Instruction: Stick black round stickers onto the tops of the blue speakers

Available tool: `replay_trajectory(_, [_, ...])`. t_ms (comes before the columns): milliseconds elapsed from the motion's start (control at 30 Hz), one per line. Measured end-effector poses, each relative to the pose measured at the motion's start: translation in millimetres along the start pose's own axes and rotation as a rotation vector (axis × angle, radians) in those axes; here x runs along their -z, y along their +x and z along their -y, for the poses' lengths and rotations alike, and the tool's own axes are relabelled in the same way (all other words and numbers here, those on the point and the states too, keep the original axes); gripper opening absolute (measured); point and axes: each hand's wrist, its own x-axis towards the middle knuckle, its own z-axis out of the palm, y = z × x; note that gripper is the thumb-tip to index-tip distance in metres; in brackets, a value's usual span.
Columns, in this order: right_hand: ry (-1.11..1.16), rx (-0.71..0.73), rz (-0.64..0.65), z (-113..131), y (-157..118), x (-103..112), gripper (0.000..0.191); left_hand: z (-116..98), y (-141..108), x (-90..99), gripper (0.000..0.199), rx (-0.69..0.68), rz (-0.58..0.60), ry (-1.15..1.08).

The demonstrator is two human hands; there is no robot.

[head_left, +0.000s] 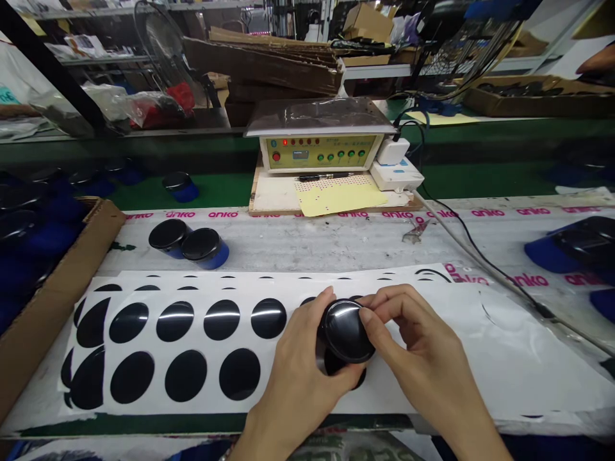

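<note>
My left hand [307,358] is wrapped round a round container [346,330] with a glossy black top, tilted toward me. Its body is mostly hidden by my fingers. At the upper right of that top, the thumb and fingertips of my right hand [408,330] pinch the rim of the black disc. Whether they grip a sticker's edge or the rim itself, I cannot tell. Below both hands lies a white sheet [206,406] of black round stickers [239,374], overlapping other such sheets. Two blue containers with black tops [206,248] stand together behind the sheet.
A cardboard box [91,240] of blue containers stands at left. A control box [319,153] with lights and buttons sits at the back, with a pen [327,177] and yellow paper [331,195] in front. A cable [485,256] crosses the right side, near more blue pieces [576,246].
</note>
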Motion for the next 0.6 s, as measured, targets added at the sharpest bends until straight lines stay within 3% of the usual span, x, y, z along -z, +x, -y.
replay_trajectory(100, [-0.178,-0.019,0.035,0.2,3.6,6.1,0.026,0.3,2.3,1.0,0.085,-0.013,0.009,0.047])
replay_trajectory(200, [-0.401,-0.075,-0.022,-6.1,8.0,19.9,0.046,-5.1,2.3,3.2,0.078,-0.112,0.089,0.145])
replay_trajectory(300, [-0.344,-0.128,-0.07,-15.7,9.9,35.4,0.049,-15.7,-2.5,6.8,0.073,-0.179,0.203,0.337])
replay_trajectory(400, [-0.184,-0.139,0.013,-21.1,7.1,43.1,0.038,-21.6,6.2,18.0,0.072,-0.261,0.277,0.474])
replay_trajectory(500, [-0.164,-0.16,0.098,-20.8,-0.6,40.0,0.032,-14.1,55.4,47.6,0.06,-0.25,0.263,0.523])
replay_trajectory(533, [-0.166,-0.165,0.105,-20.7,-3.7,37.5,0.031,-8.4,81.0,61.6,0.054,-0.204,0.231,0.547])
replay_trajectory(567, [-0.168,-0.155,0.1,-21.2,-6.7,35.0,0.029,-1.1,109.3,76.5,0.054,-0.07,0.138,0.585])
replay_trajectory(600, [-0.173,-0.122,0.094,-22.6,-9.5,32.6,0.027,7.6,138.4,91.5,0.059,-0.014,0.069,0.609])
